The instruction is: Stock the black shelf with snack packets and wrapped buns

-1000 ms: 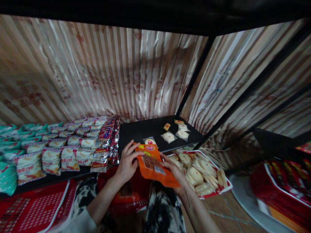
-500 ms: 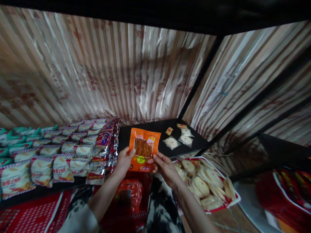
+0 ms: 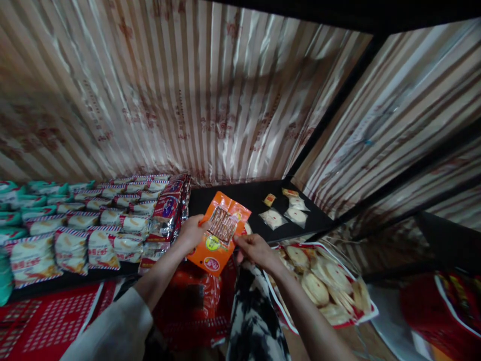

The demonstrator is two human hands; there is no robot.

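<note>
An orange snack packet [image 3: 212, 243] with a clear window showing brown sticks is held tilted in front of me. My left hand [image 3: 192, 232] grips its left edge, thumb on the front. The fingers of my right hand [image 3: 258, 250] are closed at the right edge; the hand hides part of that side. Beneath the packet stands a red basket [image 3: 188, 328] with other orange packets [image 3: 205, 291] in it. Close to my left hand, dark red foil packets [image 3: 165, 213] lie on the black shelf [image 3: 244, 195].
Rows of white snack bags [image 3: 103, 248] and green bags [image 3: 33, 200] fill the shelf's left. Small clear packets [image 3: 273, 218] lie at right. A tray of wrapped round flat cakes [image 3: 315, 288] and red baskets [image 3: 48, 321] [image 3: 432, 306] stand lower down. A black post [image 3: 334, 113] rises at the corner.
The orange packet has gone from nearly upright to tilted clockwise, its top leaning right, with both hands still at its edges. The view has shifted slightly.
</note>
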